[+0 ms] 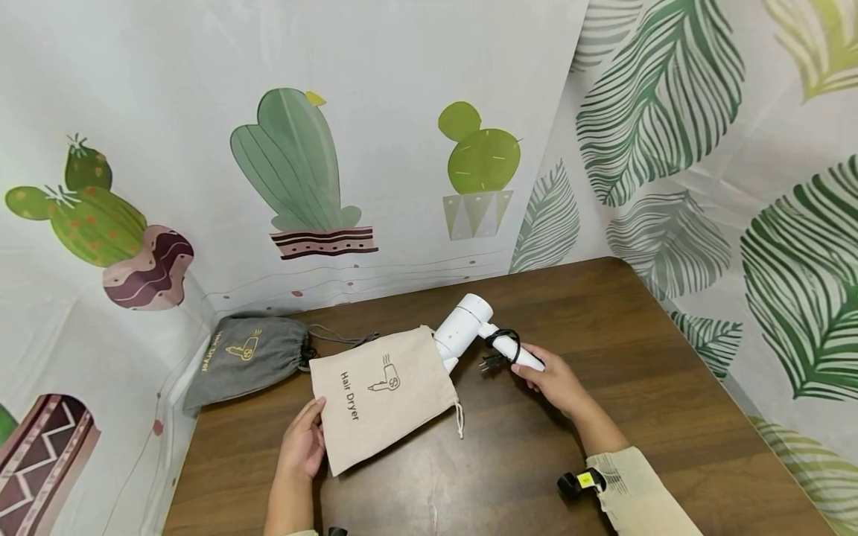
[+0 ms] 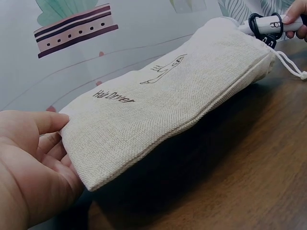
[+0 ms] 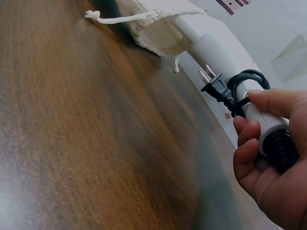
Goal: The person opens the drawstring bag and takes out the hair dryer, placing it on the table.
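A cream drawstring bag [image 1: 409, 406] printed "Hair Dryer" slants above the table. My left hand [image 1: 304, 443] pinches its bottom edge, with some fingertips hidden behind the cloth. At the bag's mouth, a white hair dryer [image 1: 461, 327] is partly inside and its barrel end sticks out. My right hand [image 1: 555, 381] grips the dryer's handle [image 3: 259, 115] near its lower end. A black cord [image 3: 249, 79] is wound round the handle, and its two-pin plug [image 3: 216, 87] hangs beside it. One white drawstring [image 3: 124, 19] dangles from the bag's mouth.
A grey drawstring bag [image 1: 251, 361] with a gold dryer print lies at the table's back left, its dark cords trailing right. The brown wooden table [image 1: 670, 417] meets a cloth backdrop [image 1: 402, 89] with printed cacti and leaves.
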`<state>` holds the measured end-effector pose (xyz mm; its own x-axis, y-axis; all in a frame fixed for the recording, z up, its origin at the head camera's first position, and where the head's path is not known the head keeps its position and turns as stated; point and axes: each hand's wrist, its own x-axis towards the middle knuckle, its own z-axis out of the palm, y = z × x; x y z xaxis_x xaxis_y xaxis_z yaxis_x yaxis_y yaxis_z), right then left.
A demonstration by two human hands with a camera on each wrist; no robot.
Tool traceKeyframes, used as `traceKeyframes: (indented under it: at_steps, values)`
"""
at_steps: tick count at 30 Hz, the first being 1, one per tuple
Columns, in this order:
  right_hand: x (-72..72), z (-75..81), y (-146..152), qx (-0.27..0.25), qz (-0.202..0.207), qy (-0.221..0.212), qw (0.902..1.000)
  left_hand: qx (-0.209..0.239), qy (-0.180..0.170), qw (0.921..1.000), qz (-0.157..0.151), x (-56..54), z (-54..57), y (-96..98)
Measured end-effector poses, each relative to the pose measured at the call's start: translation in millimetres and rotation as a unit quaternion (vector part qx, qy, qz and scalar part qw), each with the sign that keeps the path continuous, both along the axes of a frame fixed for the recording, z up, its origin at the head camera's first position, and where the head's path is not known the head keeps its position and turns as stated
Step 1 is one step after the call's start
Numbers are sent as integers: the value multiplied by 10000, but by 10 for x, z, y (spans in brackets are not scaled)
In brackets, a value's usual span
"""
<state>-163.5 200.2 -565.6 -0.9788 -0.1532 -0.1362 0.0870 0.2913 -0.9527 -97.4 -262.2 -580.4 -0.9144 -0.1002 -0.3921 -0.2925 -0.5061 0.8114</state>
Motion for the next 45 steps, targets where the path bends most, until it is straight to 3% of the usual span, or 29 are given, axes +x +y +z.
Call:
traceKeyframes:
  at_steps: [5,8,15,27,45]
  values:
    - [-5,7,13,-9,-38,-57,10000,65,193,9997,-150,41,130,10]
    - [-8,12,16,25,-51,-66,10000,79,257,9995,-147,47,114,-2]
    - [-2,37,18,11,-117,-116,9999,93,20,10000,11,58,26,-55]
    - [9,73,28,-68,-214,-203,9995,197,189,9994,-219,135,147,-126]
    - [2,35,28,-321,-499,-67,9982,321,160,9992,-181,215,128,-238]
